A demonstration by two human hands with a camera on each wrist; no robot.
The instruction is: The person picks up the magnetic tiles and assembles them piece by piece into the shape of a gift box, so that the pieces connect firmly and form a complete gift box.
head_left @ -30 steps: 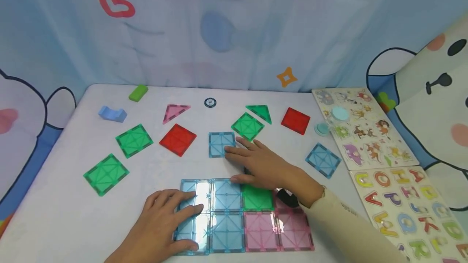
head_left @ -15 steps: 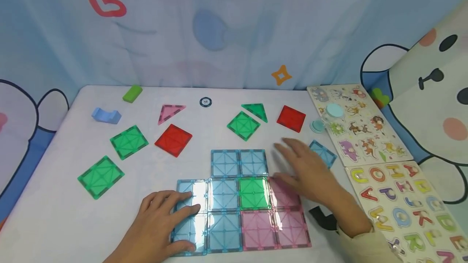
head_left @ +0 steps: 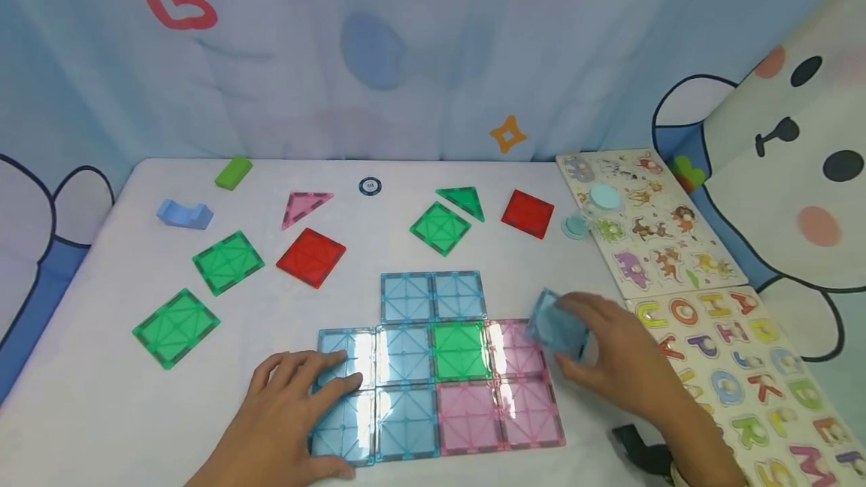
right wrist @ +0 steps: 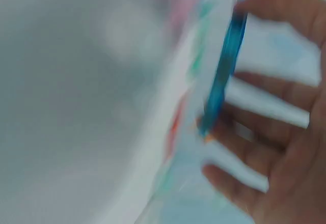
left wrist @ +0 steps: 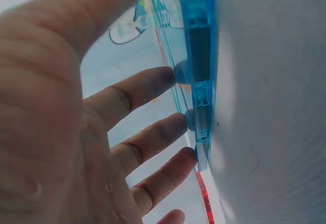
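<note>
My right hand point(head_left: 619, 355) grips a translucent blue square magnetic tile point(head_left: 556, 325) by its edges, tilted at the right end of the tile layout; the right wrist view shows the blue tile point(right wrist: 224, 68) edge-on between thumb and fingers. My left hand point(head_left: 287, 412) rests with spread fingers on the blue tiles point(head_left: 341, 427) at the layout's left end, fingertips touching their top face in the left wrist view. Flat beside them lie more blue tiles, a green tile point(head_left: 461, 352) and several pink tiles point(head_left: 470, 418). Two blue tiles point(head_left: 433, 297) form a row behind the green one.
Loose green tiles point(head_left: 177, 328) and a red tile point(head_left: 311, 257) lie to the left. Behind are a pink triangle point(head_left: 304, 207), a green triangle point(head_left: 464, 201) and another red tile point(head_left: 528, 213). An animal puzzle board point(head_left: 643, 220) and a letter board point(head_left: 734, 374) line the right side.
My right hand let go of a blue tile in the back row, moved right, and picked up the loose blue tile there, bringing it toward the pink tiles. My left hand stayed in place.
</note>
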